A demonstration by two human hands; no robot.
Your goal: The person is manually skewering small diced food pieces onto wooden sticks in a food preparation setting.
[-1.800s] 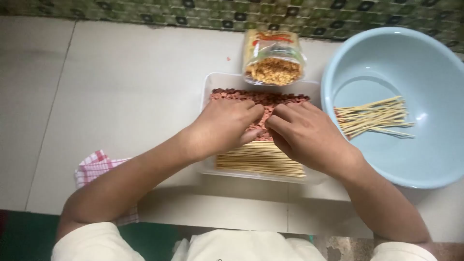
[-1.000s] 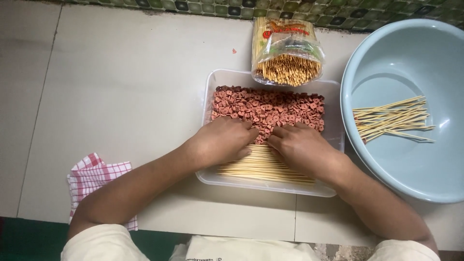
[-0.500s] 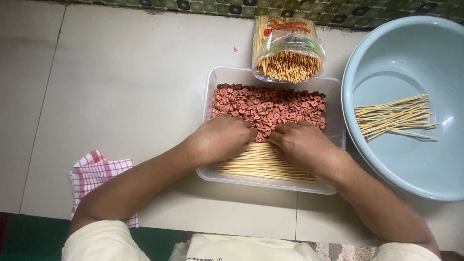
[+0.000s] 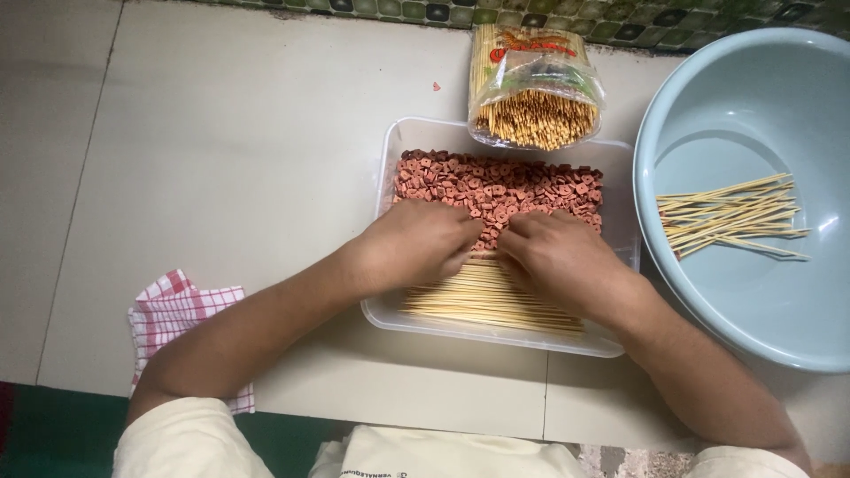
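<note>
**A:** What are the hands doing?

**B:** The left hand (image 4: 416,243) and the right hand (image 4: 558,257) lie palm down, side by side, inside the clear plastic tray (image 4: 390,168). Their fingers are curled over the seam where the reddish ring-shaped pieces (image 4: 496,181) meet the bundle of wooden skewers (image 4: 487,305). The fingertips are tucked under, so I cannot tell whether either hand actually pinches a piece or a stick.

**A:** Which step would you call it?

**B:** I'd judge it the picking-up stage: both hands gathering at the edge of the pieces, right above the sticks. A following move would call for a fine pinch on one small ring and a steady grip on a single skewer, without dragging its neighbours along.

**A:** And around the tray?

**B:** An opened bag of skewers (image 4: 536,88) rests against its far edge. To the right, a pale blue basin (image 4: 753,97) holds a loose handful of skewers (image 4: 730,217). Near the left forearm lies a red checked cloth (image 4: 177,310) on the tiled floor (image 4: 221,133).
</note>
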